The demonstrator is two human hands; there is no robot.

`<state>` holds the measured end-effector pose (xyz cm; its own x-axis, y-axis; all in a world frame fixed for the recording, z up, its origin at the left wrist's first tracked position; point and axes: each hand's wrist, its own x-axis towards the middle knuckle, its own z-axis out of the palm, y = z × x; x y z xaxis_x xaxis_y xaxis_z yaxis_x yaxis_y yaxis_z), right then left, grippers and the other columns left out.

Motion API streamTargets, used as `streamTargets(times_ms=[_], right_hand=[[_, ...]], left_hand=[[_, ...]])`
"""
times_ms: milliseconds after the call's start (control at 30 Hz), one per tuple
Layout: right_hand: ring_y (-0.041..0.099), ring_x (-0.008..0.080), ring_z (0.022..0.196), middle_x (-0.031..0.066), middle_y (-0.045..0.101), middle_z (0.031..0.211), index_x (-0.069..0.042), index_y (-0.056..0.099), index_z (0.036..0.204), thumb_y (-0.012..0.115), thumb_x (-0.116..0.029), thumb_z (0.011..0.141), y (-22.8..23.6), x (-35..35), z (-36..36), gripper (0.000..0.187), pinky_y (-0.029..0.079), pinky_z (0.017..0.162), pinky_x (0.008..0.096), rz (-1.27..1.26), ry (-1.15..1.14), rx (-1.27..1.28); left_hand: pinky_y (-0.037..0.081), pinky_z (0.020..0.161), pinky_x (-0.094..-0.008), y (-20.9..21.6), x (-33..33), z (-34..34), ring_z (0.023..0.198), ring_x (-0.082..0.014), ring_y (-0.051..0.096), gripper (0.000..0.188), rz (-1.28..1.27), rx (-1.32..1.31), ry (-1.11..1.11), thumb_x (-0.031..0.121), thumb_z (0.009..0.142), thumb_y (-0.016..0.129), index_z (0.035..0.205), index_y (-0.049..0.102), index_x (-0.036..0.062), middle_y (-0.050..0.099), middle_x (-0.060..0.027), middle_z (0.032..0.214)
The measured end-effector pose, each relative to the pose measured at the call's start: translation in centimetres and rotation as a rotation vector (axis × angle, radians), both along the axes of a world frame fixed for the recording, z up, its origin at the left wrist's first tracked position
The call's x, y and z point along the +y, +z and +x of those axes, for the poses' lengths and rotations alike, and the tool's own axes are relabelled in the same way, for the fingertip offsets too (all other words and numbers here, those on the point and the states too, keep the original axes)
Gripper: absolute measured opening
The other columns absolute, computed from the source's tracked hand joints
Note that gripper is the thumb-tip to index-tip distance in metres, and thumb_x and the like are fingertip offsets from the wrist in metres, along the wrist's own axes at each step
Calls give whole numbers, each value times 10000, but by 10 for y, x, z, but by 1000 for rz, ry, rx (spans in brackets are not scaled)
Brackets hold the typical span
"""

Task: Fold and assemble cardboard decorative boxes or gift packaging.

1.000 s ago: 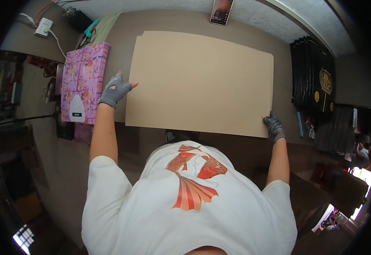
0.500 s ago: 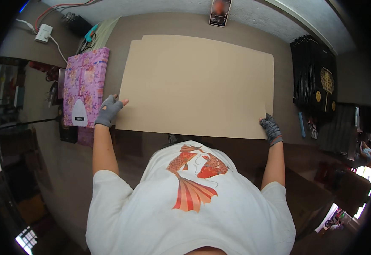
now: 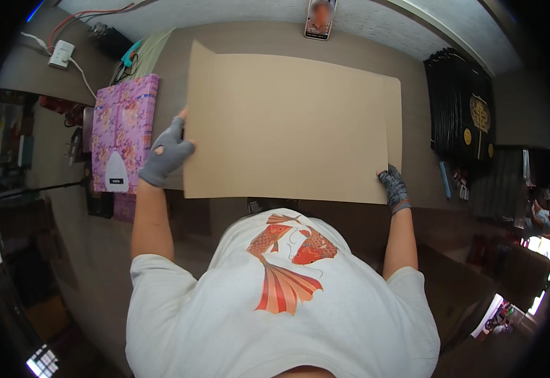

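A large brown cardboard sheet (image 3: 294, 126) lies across the table in front of me. Its left side is raised, with the far left corner sticking up to a point. My left hand (image 3: 167, 152), in a grey fingerless glove, grips the raised left edge, its fingers partly hidden behind the board. At the near right corner my right hand (image 3: 395, 186), in a darker patterned fingerless glove, pinches the edge with the thumb on top. Along the right side shows a narrow strip of board; whether it is a flap or a second sheet, I cannot tell.
A pink floral pad (image 3: 124, 126) lies left of the board. Beyond it are a power adapter (image 3: 61, 54) and cables. A phone (image 3: 320, 19) leans at the back wall. Stacked black folded covers (image 3: 461, 107) and a blue tool (image 3: 445, 180) sit at the right.
My left hand has moved up along the left edge and closed on the board, lifting that side. The right hand keeps its corner, shifted slightly left.
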<state>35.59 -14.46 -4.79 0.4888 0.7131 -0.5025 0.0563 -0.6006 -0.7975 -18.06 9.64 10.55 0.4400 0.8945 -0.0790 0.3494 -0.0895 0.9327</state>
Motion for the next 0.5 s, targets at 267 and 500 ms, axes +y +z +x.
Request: streamTargets(times_ms=[267, 500], right_hand=[[564, 181, 1053, 56, 640, 1168, -46, 578, 1308, 696, -204, 858, 0, 4, -1, 491, 448, 928, 310, 23, -81, 73], [570, 190, 1066, 63, 644, 1173, -49, 576, 1313, 667, -182, 874, 1, 4, -4, 467, 446, 941, 316, 39, -119, 78]], left_hand=[[198, 1089, -614, -33, -19, 120, 1385, -455, 227, 844, 729, 718, -222, 693, 698, 677, 1374, 542, 206, 330, -207, 1482], [31, 1103, -687, -85, -13, 136, 1474, -442, 6, 920, 603, 932, -422, 799, 629, 626, 1403, 506, 317, 135, -169, 1611]])
